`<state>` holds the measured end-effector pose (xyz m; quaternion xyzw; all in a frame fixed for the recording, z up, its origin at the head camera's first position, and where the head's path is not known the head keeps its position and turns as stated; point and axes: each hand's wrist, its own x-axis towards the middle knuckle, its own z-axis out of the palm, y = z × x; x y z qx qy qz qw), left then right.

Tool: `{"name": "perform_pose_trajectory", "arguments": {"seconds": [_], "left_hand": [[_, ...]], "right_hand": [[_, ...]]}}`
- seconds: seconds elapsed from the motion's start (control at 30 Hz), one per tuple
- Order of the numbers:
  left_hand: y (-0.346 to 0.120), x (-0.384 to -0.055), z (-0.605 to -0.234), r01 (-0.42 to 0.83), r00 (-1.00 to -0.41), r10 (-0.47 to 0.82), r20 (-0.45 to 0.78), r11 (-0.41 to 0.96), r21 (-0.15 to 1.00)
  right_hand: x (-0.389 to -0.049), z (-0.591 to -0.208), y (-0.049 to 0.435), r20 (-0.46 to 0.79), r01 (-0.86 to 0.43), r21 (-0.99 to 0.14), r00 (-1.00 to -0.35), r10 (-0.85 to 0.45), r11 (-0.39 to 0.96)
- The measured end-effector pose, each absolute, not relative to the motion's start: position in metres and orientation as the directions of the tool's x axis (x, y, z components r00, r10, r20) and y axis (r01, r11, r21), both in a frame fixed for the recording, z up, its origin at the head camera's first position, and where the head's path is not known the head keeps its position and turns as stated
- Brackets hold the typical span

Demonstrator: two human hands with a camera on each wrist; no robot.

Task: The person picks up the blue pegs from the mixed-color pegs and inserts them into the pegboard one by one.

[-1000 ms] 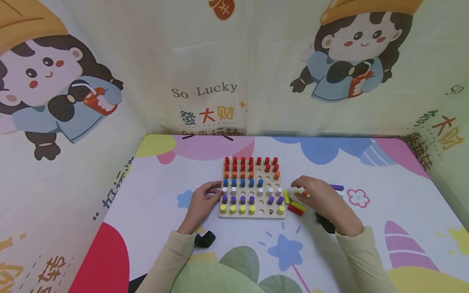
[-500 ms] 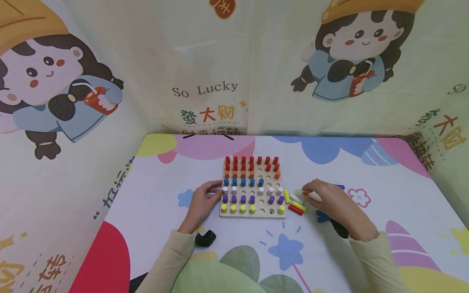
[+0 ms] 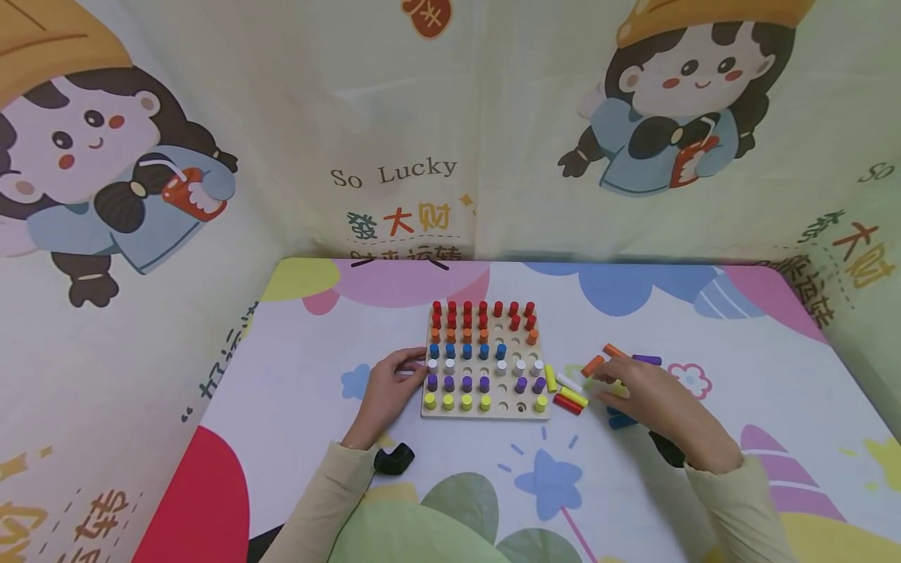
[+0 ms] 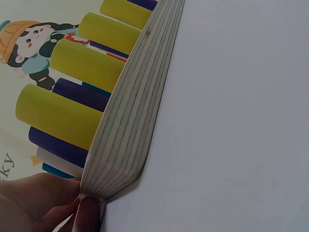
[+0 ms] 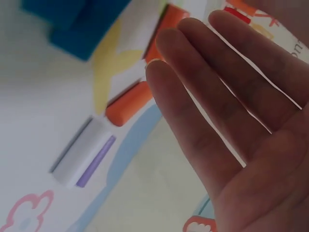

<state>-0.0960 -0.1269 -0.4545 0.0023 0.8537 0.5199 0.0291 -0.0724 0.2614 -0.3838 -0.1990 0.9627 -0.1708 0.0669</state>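
Note:
A wooden pegboard (image 3: 486,414) stands before me, filled with rows of red, orange, blue, white, purple and yellow pegs, with some bare holes. My left hand (image 3: 387,395) grips its left edge; the left wrist view shows fingers and thumb at the board's corner (image 4: 116,179) beside yellow pegs (image 4: 60,116). To the right, my right hand (image 3: 655,403) hovers over loose pegs, fingers extended and nothing between them. Near its fingertips lie two orange pegs (image 3: 593,366). The right wrist view shows its straight fingers above orange (image 5: 128,104), white (image 5: 82,150) and blue pegs (image 5: 87,34).
Between board and right hand lie loose yellow (image 3: 551,378), white (image 3: 568,383) and red pegs (image 3: 567,404). Blue pegs (image 3: 621,421) and a purple peg (image 3: 647,360) are around the right hand. A black curved object (image 3: 394,460) is by the left wrist. Printed curtains surround the table.
My right hand has drawn back to the right from the board, and its fingers have come away from an orange peg, which lies on the table. The left hand keeps its place.

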Motion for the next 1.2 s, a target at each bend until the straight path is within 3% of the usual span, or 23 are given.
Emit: {"name": "perform_pose_trajectory", "arguments": {"seconds": [1.2], "left_hand": [[-0.127, -0.096, -0.451, 0.001, -0.998, 0.053, -0.025, 0.440, 0.898]], "right_hand": [[-0.063, -0.391, 0.283, -0.097, -0.380, -0.323, -0.898, -0.429, 0.867]]}}
